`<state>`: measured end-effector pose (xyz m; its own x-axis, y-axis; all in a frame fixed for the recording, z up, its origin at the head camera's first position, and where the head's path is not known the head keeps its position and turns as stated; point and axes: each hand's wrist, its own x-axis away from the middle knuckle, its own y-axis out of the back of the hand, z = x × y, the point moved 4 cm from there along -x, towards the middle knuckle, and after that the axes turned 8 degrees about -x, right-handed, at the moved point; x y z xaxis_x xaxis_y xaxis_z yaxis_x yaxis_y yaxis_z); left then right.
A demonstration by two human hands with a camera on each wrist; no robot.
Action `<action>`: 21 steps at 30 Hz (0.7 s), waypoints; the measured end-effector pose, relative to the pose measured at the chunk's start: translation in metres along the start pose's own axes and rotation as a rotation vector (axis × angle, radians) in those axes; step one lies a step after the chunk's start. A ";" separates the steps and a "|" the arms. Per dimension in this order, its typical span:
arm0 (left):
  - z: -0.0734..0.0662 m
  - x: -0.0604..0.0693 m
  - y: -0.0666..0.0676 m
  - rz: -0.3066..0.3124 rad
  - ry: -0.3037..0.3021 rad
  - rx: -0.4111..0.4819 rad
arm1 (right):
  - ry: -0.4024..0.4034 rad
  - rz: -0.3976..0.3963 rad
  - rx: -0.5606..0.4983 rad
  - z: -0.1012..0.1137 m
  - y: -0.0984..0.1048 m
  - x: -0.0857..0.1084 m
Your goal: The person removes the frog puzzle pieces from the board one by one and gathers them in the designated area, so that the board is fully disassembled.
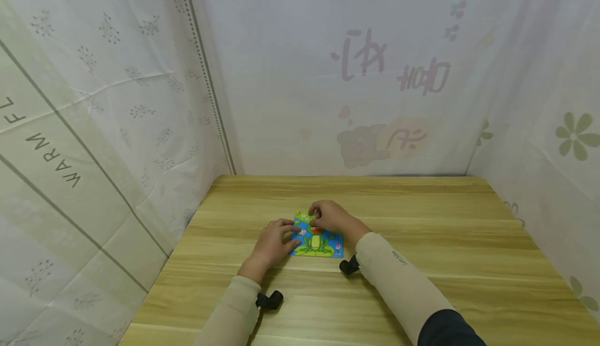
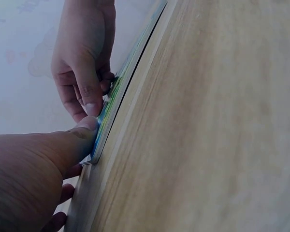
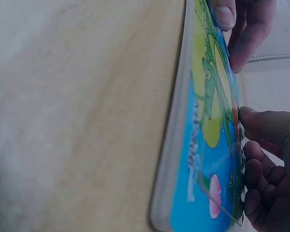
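Observation:
A flat board with a green frog picture on blue (image 1: 316,244) lies on the wooden table. My left hand (image 1: 272,242) rests at its left edge, fingers spread, the thumb on the picture. Over the upper part of the board is my right hand (image 1: 330,217), fingers bent down at the frog's head. In the right wrist view the right hand's (image 3: 275,169) thumb and curled fingertips touch the picture surface; whether they pinch a piece cannot be told. The left wrist view shows the left thumb (image 2: 84,130) pressing the board's corner (image 2: 97,152).
The wooden table (image 1: 422,262) extends around the board on all sides. Patterned cloth (image 1: 290,75) hangs behind the table and at both sides. A black wrist device (image 1: 270,300) sits on the left sleeve, another (image 1: 349,266) on the right sleeve.

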<state>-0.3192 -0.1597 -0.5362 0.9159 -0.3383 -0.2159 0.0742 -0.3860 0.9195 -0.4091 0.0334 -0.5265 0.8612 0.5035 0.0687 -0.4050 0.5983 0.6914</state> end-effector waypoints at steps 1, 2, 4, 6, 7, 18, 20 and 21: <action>0.000 0.000 0.000 0.000 -0.001 0.002 | -0.002 0.002 -0.002 0.000 0.000 0.000; 0.000 0.000 0.000 0.000 -0.001 0.003 | -0.002 0.002 0.003 0.000 0.000 0.000; -0.001 0.000 0.001 -0.001 -0.001 0.007 | -0.001 0.002 0.009 -0.001 0.000 -0.001; -0.002 0.001 0.002 -0.003 -0.003 0.006 | 0.002 0.004 0.019 0.000 0.000 -0.001; -0.002 0.001 0.002 -0.006 -0.005 0.005 | 0.003 0.005 0.025 0.000 0.000 -0.002; -0.003 0.000 0.003 -0.003 -0.009 0.011 | -0.015 0.034 0.019 0.007 0.002 -0.002; -0.003 0.000 0.003 0.002 -0.007 0.007 | -0.022 0.038 0.002 0.008 0.002 -0.002; -0.002 0.000 0.002 0.003 -0.007 0.002 | -0.025 0.040 -0.008 0.008 0.002 -0.002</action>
<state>-0.3177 -0.1586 -0.5334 0.9135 -0.3451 -0.2153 0.0706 -0.3868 0.9195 -0.4094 0.0284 -0.5194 0.8515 0.5116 0.1144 -0.4418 0.5828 0.6820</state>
